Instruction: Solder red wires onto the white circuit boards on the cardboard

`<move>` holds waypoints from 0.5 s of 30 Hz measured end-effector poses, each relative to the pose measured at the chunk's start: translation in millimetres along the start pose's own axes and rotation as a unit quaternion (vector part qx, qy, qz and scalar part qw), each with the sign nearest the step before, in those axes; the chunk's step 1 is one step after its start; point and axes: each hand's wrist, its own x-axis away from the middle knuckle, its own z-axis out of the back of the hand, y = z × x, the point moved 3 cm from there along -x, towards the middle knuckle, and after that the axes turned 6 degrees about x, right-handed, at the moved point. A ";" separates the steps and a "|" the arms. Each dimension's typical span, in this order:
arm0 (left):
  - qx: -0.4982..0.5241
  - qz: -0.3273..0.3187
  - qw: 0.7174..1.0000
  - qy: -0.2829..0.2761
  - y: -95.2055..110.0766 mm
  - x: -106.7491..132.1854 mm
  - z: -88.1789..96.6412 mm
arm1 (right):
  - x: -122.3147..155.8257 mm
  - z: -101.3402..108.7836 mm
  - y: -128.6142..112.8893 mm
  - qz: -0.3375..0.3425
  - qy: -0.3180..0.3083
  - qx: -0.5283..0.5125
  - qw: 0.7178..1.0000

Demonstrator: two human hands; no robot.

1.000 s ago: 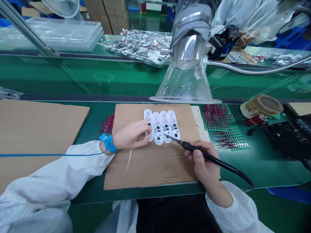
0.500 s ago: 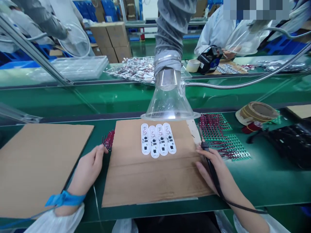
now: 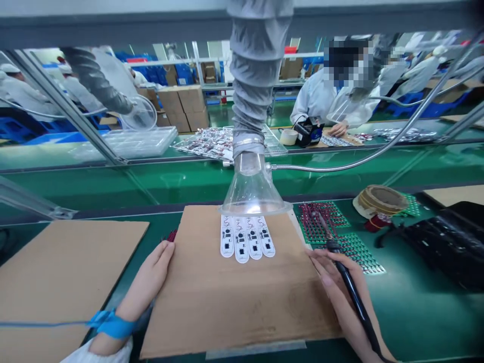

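My left hand [image 3: 147, 277], with a blue wrist strap [image 3: 113, 323], grips the left edge of a cardboard sheet [image 3: 234, 302]; its fingertips are partly hidden. Several white rounded circuit boards [image 3: 241, 247] lie side by side on the sheet, their upper ends behind a clear fume hood [image 3: 251, 194]. My right hand [image 3: 336, 282] is closed around a black soldering iron [image 3: 351, 290], its tip pointing up and away. The fingers of that hand also touch the sheet's right edge. Beyond my left fingers, a bundle of dark red wires [image 3: 172, 235] shows in part.
Green boards with red wires [image 3: 363, 252] lie right of the sheet, near a tape roll [image 3: 380, 200] and a black object [image 3: 446, 242]. Another cardboard sheet [image 3: 64, 282] lies left. The grey duct [image 3: 251, 75] hangs in the middle. A co-worker [image 3: 313, 98] sits across the line.
The view has tilted up. My left hand has moved from the red wires onto the sheet's edge. The soldering iron has swung right, away from the sheet.
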 end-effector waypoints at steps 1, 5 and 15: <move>0.012 -0.002 1.000 -0.022 6.8 -7.9 -3.6 | -6.6 -0.1 1.0 -0.010 0.011 -0.021 1.000; 0.064 0.041 0.993 -0.093 39.3 -62.3 -24.4 | -70.4 -17.4 5.3 -0.034 0.035 -0.066 0.997; 0.017 0.052 0.993 -0.104 49.8 -111.7 -15.0 | -141.6 -42.5 -7.9 -0.108 -0.006 -0.147 0.983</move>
